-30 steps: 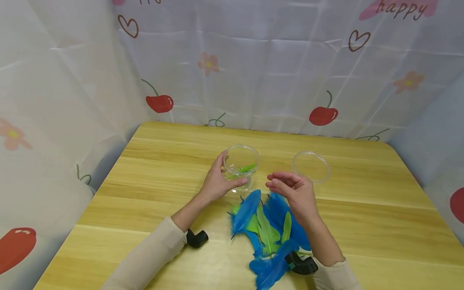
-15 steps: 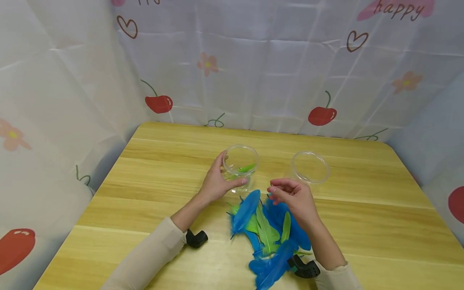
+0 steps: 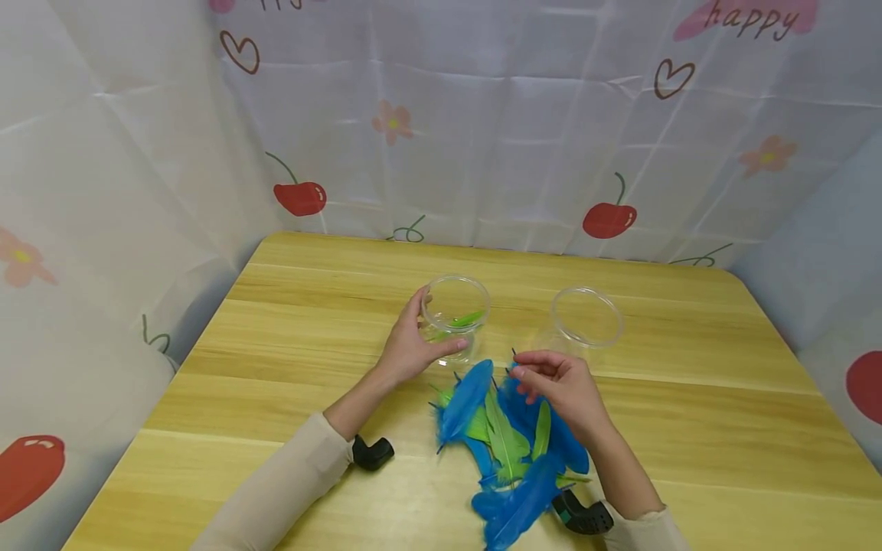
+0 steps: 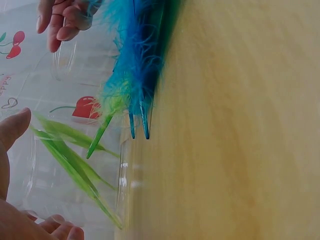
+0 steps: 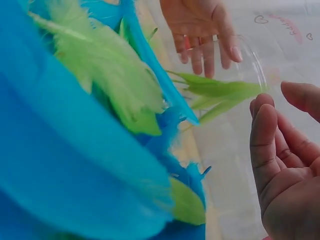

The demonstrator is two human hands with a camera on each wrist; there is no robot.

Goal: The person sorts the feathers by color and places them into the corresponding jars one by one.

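Note:
My left hand [image 3: 422, 337] grips a clear plastic cup [image 3: 456, 306] standing on the wooden table [image 3: 689, 428]; a few green feathers [image 4: 70, 155] lie inside it. In front of the cup is a pile of blue and green feathers [image 3: 506, 436]. My right hand [image 3: 530, 376] hovers over the pile's far end, fingers loosely curled, close to the quill tips of the blue feathers [image 4: 137, 60]. The right wrist view shows the thumb and fingers [image 5: 265, 135] apart with nothing between them, and my left hand [image 5: 200, 25] behind the cup.
A second clear cup [image 3: 587, 317] stands empty to the right, just beyond my right hand. Printed curtains [image 3: 482, 138] wall in the table on three sides. Black camera mounts [image 3: 372, 453] sit at my wrists.
My right hand has dropped and drawn back toward me, from beside the cups down to the far end of the feather pile. The left hand and its cup have stayed put.

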